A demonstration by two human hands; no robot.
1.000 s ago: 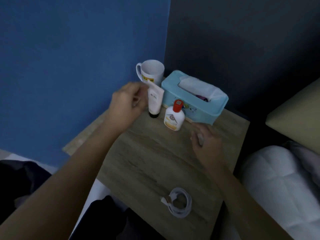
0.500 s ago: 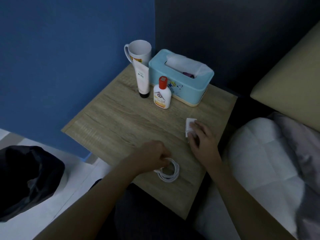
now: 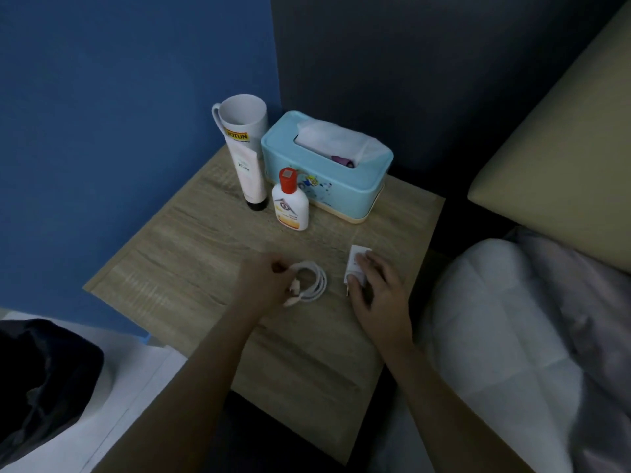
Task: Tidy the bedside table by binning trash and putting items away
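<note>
On the wooden bedside table [image 3: 191, 254] lies a coiled white cable [image 3: 312, 283]; my left hand [image 3: 264, 285] has its fingers closed on the coil's left side. My right hand [image 3: 375, 285] rests on a small white charger plug [image 3: 356, 264], fingers over it, the plug still on the table. At the back stand a white mug [image 3: 239, 117], a pale cream tube [image 3: 247, 172] on its black cap, a small white bottle [image 3: 290, 208] with a red cap, and a light blue tissue box [image 3: 324, 172].
A dark bag-lined bin [image 3: 41, 380] sits on the floor at the lower left. A bed with a white duvet [image 3: 512, 336] and a beige headboard [image 3: 563, 141] borders the table's right side. Blue and dark walls close the back.
My left hand left the cream tube at the back, came down to the cable and now grips it. My right hand stayed on the white plug. The view shifted.
</note>
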